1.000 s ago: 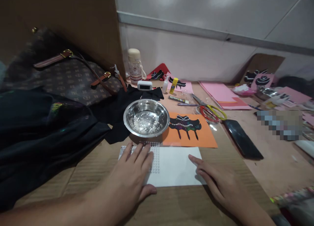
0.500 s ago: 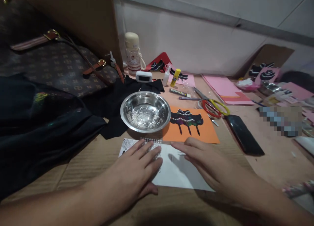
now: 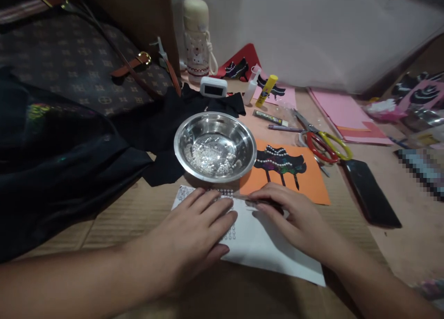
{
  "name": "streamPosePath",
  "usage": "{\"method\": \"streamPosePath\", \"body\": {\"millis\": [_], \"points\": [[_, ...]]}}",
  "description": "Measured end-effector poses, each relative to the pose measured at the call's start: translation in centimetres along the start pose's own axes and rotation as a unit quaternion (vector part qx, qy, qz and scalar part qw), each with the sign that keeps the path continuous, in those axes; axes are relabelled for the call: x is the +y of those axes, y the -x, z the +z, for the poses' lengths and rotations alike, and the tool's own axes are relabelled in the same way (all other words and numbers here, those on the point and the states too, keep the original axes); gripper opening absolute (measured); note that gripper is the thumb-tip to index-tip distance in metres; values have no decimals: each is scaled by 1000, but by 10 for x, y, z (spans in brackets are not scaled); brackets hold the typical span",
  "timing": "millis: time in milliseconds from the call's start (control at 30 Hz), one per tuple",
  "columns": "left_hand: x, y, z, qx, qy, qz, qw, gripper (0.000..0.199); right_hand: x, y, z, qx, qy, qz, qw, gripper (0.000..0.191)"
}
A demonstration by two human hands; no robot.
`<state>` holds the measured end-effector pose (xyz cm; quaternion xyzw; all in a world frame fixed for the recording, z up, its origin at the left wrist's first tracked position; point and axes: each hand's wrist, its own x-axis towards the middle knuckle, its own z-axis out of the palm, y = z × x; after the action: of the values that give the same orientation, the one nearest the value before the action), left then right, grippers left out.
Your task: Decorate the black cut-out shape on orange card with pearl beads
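My left hand (image 3: pixel 194 231) lies flat with its fingers spread over a white sheet (image 3: pixel 270 245) and partly covers rows of small pearl beads (image 3: pixel 229 231). At the sheet's upper right, my right hand (image 3: pixel 287 212) has its thumb and fingers closed round a small dark object, too hidden to name. Just beyond the sheet stands a steel bowl (image 3: pixel 215 171) with loose pearls and clear beads in it. Beside the bowl, an orange card (image 3: pixel 317 189) carries a black cutout (image 3: pixel 284 164) trimmed with strings of pearls.
Scissors (image 3: pixel 324 145) and a black phone (image 3: pixel 371 194) lie to the right. Behind the bowl are a white device (image 3: pixel 213 87), a bottle (image 3: pixel 196 41) and a glue stick (image 3: pixel 266 91). Black cloth (image 3: pixel 76 171) and a patterned bag (image 3: pixel 86 64) fill the left side.
The view has shifted, so things appear larger and lower objects sit further right. My right hand's fingers have closed round a small dark object; my left hand still rests on the sheet.
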<state>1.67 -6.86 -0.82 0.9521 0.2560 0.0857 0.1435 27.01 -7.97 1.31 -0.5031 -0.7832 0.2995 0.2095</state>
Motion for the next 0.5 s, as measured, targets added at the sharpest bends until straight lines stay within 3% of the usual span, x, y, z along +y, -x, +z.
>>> {"method": "streamPosePath", "body": {"millis": [167,367,500], "points": [[-1,0,2,5,19,-4,1000,37,5,0,3,-8,34,-21,999,23],[-2,2,7,31,27,-13,999,39,7,-1,8,9,45,0,999,13],[-2,3,9,34,31,-24,999,42,8,-4,9,9,46,-10,999,17]]}}
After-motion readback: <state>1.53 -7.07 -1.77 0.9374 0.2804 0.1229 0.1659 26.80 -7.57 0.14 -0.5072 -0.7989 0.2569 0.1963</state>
